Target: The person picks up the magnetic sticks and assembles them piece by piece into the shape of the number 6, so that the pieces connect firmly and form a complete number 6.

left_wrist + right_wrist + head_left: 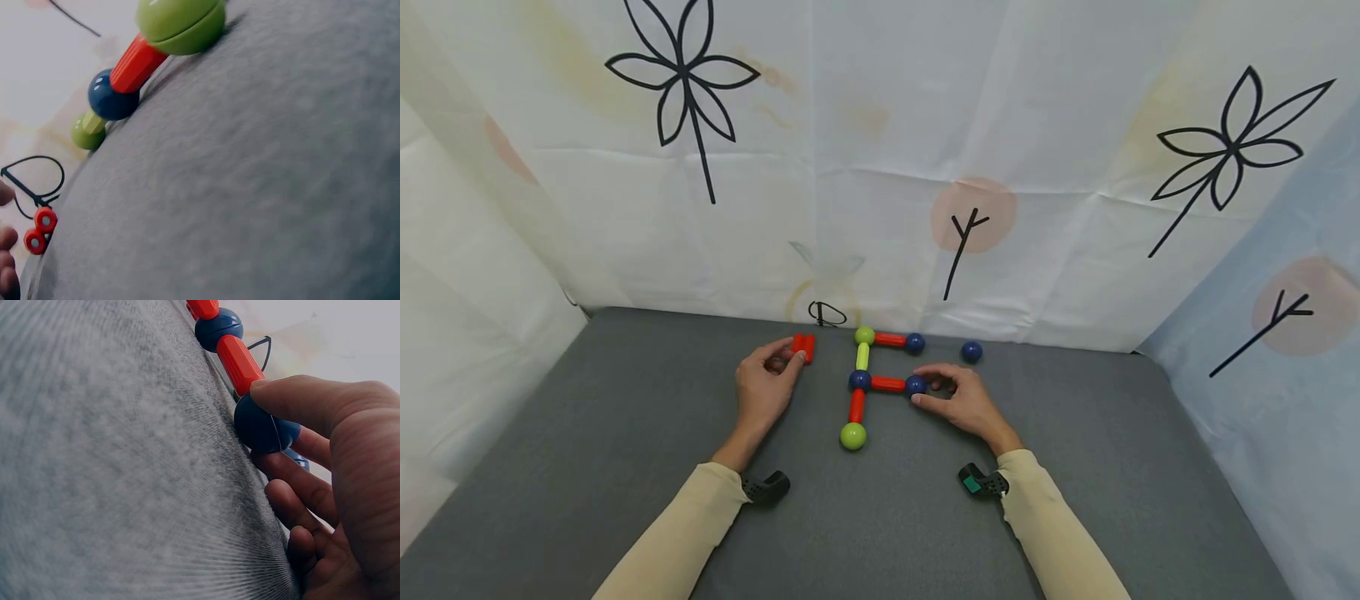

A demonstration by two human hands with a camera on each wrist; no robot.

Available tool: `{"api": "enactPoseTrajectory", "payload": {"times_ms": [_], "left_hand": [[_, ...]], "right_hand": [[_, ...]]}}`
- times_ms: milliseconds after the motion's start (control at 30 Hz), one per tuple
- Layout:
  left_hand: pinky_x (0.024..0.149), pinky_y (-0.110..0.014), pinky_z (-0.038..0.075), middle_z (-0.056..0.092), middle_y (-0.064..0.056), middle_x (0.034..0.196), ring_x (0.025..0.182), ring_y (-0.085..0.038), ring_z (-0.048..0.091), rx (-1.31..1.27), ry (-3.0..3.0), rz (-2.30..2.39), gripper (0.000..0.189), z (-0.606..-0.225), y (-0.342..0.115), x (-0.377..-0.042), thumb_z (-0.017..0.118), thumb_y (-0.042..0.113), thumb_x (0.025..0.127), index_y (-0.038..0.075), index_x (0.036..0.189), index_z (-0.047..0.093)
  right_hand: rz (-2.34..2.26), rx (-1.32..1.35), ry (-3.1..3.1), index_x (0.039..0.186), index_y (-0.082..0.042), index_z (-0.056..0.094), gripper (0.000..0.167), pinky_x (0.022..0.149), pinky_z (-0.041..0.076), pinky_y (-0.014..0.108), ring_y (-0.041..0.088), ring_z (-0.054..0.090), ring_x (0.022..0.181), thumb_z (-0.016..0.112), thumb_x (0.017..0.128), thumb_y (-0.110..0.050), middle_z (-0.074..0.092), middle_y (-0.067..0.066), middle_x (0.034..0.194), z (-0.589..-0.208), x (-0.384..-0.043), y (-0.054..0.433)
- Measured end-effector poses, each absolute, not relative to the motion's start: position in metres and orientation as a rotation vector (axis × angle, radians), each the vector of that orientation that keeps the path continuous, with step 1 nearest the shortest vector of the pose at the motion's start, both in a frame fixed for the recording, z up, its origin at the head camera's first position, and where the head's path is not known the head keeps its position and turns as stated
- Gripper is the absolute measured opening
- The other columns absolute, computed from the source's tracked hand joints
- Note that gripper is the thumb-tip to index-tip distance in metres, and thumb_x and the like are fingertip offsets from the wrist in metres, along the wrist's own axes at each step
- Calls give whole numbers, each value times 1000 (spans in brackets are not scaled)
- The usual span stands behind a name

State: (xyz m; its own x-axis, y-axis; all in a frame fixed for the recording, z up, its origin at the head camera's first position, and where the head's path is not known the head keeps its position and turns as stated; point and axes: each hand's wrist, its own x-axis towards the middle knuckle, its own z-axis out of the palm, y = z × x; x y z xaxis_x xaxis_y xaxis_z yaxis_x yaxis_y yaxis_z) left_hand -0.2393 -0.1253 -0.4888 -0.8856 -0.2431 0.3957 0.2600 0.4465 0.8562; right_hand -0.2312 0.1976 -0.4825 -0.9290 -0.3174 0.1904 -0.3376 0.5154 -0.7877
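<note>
A stick-and-ball figure lies on the grey table. My right hand [958,398] pinches the blue ball [259,425] at the end of its middle red rod [888,384], thumb on one side and fingers curled behind. That rod joins another blue ball [860,380] on the figure's upright. Above it a light green rod [862,357] reaches a green ball [865,336]; below it a red rod [857,406] reaches a larger-looking green ball [853,437]. My left hand [765,387], fingers loosely bent, is beside two red rods [40,231]; the left wrist view shows its fingertips just apart from them.
From the top green ball another red rod [891,340] runs right to a blue ball [914,344]. One loose blue ball [972,352] sits near the back edge of the table [647,400]. A white patterned cloth [880,167] hangs behind and at the sides.
</note>
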Motion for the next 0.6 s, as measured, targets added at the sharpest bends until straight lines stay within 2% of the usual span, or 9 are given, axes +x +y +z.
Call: {"api": "enactPoseTrajectory", "payload": {"times_ms": [100, 200, 600], "left_hand": [[78, -39, 49, 73, -17, 103, 85, -30, 63, 39, -2306, -1397, 32, -490, -130, -240, 76, 17, 92, 2, 120, 74], [79, -44, 48, 73, -17, 107, 87, -32, 63, 66, -2369, -1360, 32, -489, -131, -241, 75, 17, 93, 1, 120, 73], [73, -41, 46, 75, -16, 97, 82, -30, 63, 159, -2400, -1279, 24, -488, -131, -243, 73, 12, 91, -2, 110, 76]], "right_hand": [[1421, 592, -2714, 119, -15, 75, 36, 81, 47, 37, 21, 61, 96, 84, 86, -24, 70, 2, 113, -483, -231, 197], [1417, 582, -2720, 119, -16, 75, 35, 81, 47, 34, 19, 61, 96, 84, 85, -24, 70, 0, 113, -482, -232, 198], [1414, 551, -2738, 118, -19, 75, 35, 81, 47, 34, 17, 61, 96, 84, 85, -24, 70, -3, 113, -484, -233, 198]]}}
